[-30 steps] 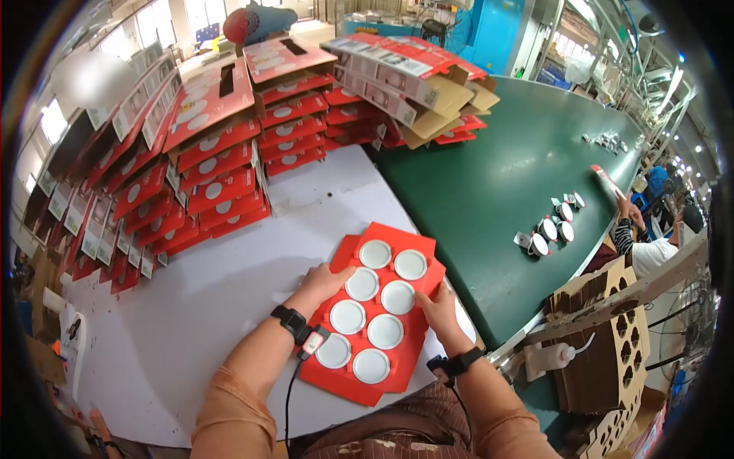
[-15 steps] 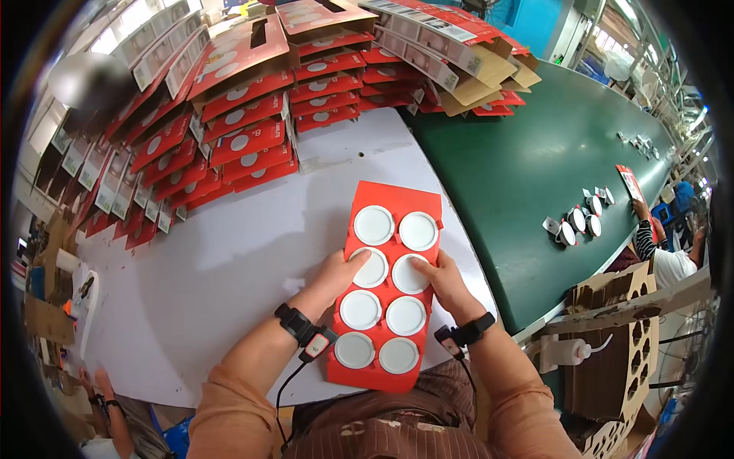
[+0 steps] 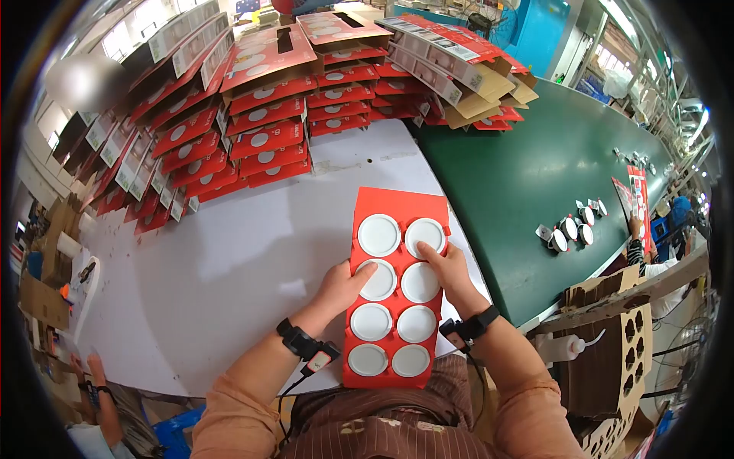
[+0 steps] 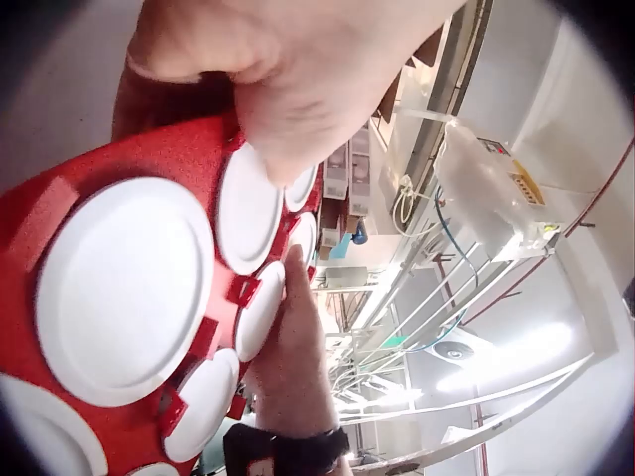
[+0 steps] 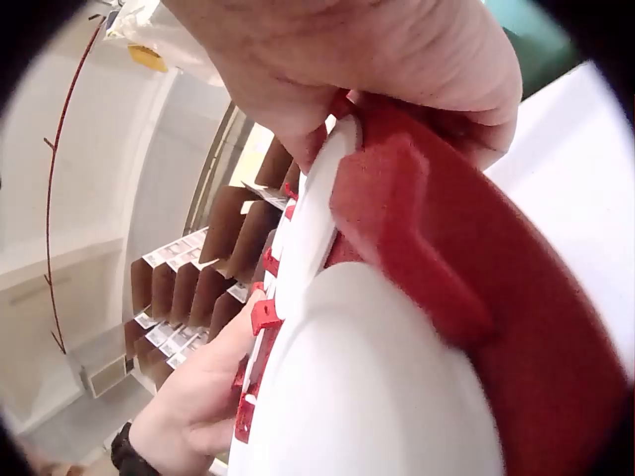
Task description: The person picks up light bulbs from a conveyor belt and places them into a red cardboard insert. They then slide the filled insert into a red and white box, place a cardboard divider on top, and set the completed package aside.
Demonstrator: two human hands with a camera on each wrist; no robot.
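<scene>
A red cardboard insert (image 3: 402,202) with several round white discs (image 3: 371,322) set in two columns is held in front of the body, tilted up from the white table. My left hand (image 3: 341,288) grips its left edge, thumb lying on a disc in the second row. On the right edge my right hand (image 3: 453,274) grips it too, thumb pressing the top right disc (image 3: 425,236). In the left wrist view small red tabs (image 4: 244,290) stand up beside the discs. The right wrist view shows fingers curled behind the red card (image 5: 476,228); most of the card's underside is hidden.
Stacked red printed boxes (image 3: 267,138) fill the back of the white table (image 3: 206,283). Several loose white lamps (image 3: 569,228) lie on the green table (image 3: 497,199) at right. Beside it stand a white bottle (image 3: 556,348) and cardboard with cut-outs (image 3: 604,367). Other people sit at both sides.
The insert has turned from slanted to nearly upright in view and come up closer to the body. My right thumb has moved from the second-row disc to the top right disc.
</scene>
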